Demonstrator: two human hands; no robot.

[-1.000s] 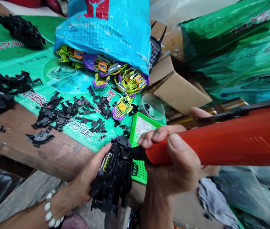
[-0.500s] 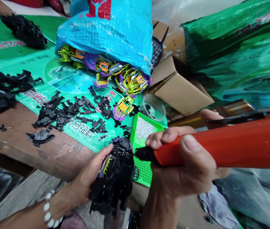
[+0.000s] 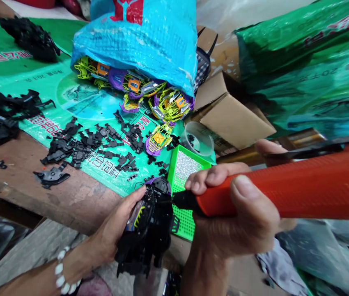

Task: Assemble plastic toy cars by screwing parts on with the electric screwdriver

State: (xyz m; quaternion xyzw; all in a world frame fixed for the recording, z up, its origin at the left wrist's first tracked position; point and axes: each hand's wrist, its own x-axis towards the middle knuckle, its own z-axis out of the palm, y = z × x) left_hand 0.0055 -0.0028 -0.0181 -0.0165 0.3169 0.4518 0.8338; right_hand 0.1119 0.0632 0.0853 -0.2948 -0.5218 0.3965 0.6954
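- Worktop (image 3: 79,197): beyond left fingers (image 3: 132,201).
- Blue sack (image 3: 137,49): farther beyond, yellow-and-purple pieces (image 3: 174,103) at its mouth.
- Red power tool (image 3: 310,187): clamped in right fingers (image 3: 250,195), nose toward left fingers.
- Black assembly (image 3: 148,234): clamped in left fingers, just by the tool's nose.
- Green tray (image 3: 188,223): just past right fingers, silver bits (image 3: 187,164) inside.
- Loose black parts (image 3: 79,154): past left fingers.

The head view looks forward and down from close above the left hand (image 3: 117,226) and right hand (image 3: 242,230), tabletop (image 3: 82,199) beyond.

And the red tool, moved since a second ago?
Yes: the red tool has shifted slightly rightward in the picture, judged against the green tray.
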